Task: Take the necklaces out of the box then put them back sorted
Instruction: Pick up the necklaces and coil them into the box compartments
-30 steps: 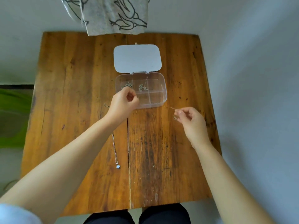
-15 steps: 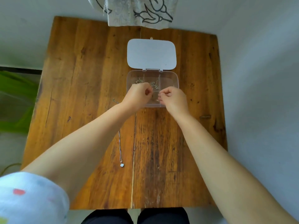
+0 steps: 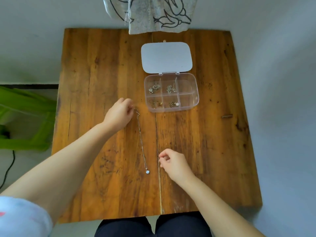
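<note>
Head view: left hand point(image 3: 119, 114) pinches the clasp end of a necklace point(image 3: 141, 139) lying straight on the wooden worktop point(image 3: 95, 82), pendant nearest the person. Right hand point(image 3: 173, 162) hovers beside the pendant, fingers loosely curled, empty. Open clear box point(image 3: 195, 93) holds four bunched necklaces in separate compartments.

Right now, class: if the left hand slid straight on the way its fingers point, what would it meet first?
The left hand points up and right, fingertips at the clasp end of the necklace. Beyond that lies bare table, then likely the clear box at its near left corner, though height is unclear.
</note>
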Available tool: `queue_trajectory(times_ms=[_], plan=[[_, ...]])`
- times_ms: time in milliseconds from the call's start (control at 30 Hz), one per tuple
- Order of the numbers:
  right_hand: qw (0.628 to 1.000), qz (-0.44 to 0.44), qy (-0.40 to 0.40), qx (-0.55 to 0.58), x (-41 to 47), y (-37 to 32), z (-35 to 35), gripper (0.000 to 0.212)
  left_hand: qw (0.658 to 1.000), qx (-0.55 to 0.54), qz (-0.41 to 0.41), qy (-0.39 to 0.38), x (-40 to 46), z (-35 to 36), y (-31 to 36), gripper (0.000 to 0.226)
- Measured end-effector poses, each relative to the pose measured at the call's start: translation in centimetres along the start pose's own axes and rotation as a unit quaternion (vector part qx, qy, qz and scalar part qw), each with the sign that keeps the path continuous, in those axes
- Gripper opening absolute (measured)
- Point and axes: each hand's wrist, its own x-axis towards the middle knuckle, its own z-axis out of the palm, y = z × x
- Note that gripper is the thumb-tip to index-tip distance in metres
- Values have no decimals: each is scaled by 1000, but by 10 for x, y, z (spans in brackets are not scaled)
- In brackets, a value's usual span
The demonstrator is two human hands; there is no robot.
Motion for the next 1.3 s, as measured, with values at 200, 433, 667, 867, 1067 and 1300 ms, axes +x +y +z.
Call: queue_trajectory(times_ms=[200,433,667,867,1067,1300], plan=[[992,-12,49,-111,-22,-7,48,27,992,109,53,-29,12,5,5,20],[974,-27,97,-201,-23,-16,72,26,989,97,90,-62,17,5,2,7],[971,-28,106,-210,-24,-15,82,19,994,7,95,-59,3,-2,-4,9],[993,-6,99,-56,-33,-7,68,8,975,-216,-38,-45,-21,-18,16,7],[971,25,139,192,-56,14,18,10,899,-426,-71,-74,-17,-36,82,14],[897,66,272,343,-82,72,-42,10,804,-565,-141,-122,8,13,196,8]])
